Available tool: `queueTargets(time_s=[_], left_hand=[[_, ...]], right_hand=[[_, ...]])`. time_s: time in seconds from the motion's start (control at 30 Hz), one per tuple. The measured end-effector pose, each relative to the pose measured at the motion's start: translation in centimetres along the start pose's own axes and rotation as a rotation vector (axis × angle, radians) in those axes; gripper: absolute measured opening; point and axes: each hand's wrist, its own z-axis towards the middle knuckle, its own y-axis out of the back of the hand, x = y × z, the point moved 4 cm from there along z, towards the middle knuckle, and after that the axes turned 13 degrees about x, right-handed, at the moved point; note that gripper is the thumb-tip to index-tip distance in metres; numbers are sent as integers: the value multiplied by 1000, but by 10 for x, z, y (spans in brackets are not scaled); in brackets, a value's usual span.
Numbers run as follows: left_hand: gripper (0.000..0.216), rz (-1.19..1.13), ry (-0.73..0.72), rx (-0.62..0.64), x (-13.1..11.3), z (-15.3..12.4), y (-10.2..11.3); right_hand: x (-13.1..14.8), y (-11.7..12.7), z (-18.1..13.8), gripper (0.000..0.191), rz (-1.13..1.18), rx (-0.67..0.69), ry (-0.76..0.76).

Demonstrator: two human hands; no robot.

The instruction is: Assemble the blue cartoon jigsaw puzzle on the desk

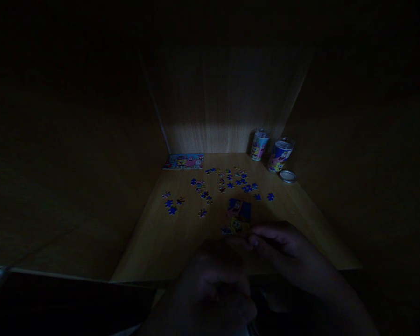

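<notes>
In dim light, a partly joined jigsaw puzzle (243, 210) lies on the wooden surface, its joined pieces blue, pink and yellow. Just in front of it, my right hand (287, 247) has its thumb and index finger pinched together at the puzzle's lower right edge. My left hand (219, 280) is curled in the foreground, one finger reaching toward the right fingertips. Whatever either hand pinches is too dark and hidden to make out. A small joined bit of puzzle (226, 230) sits left of the yellow part. Loose puzzle pieces (247, 188) are scattered beyond.
More loose pieces (172, 210) lie to the left. At the back left is a finished picture puzzle (185, 161). Two printed cans (259, 145) with clear tops stand at the back right, a round lid (288, 176) beside them. Wooden walls (224, 102) enclose the surface.
</notes>
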Motion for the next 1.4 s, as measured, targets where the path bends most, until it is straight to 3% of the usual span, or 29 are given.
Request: queueTargets(time_s=[0.3, 0.4, 0.53, 0.67, 0.73, 0.97, 1.17, 1.4], left_hand=[[48, 12, 80, -2, 1, -6, -2], [48, 86, 123, -25, -5, 2, 8], [34, 556, 415, -88, -2, 16, 32], [28, 990, 612, -24, 17, 18, 45], [38, 1082, 610, 36, 27, 16, 43], [53, 1136, 608, 145, 38, 15, 35], [60, 1090, 665, 192, 43, 14, 35], [56, 1084, 649, 137, 39, 20, 36]], right_hand=[[-1, -1, 1, 36, -30, -10, -16], [-3, 2, 2, 33, -34, -107, -32], [1, 10, 3, 19, -209, -347, 31], [5, 5, 11, 20, -428, -331, 103], [5, 1, 15, 24, -488, -309, 119], [2, -2, 21, 13, -634, -318, 49], [-1, 1, 21, 27, -697, -384, -47], [-3, 0, 20, 22, -703, -397, -62]])
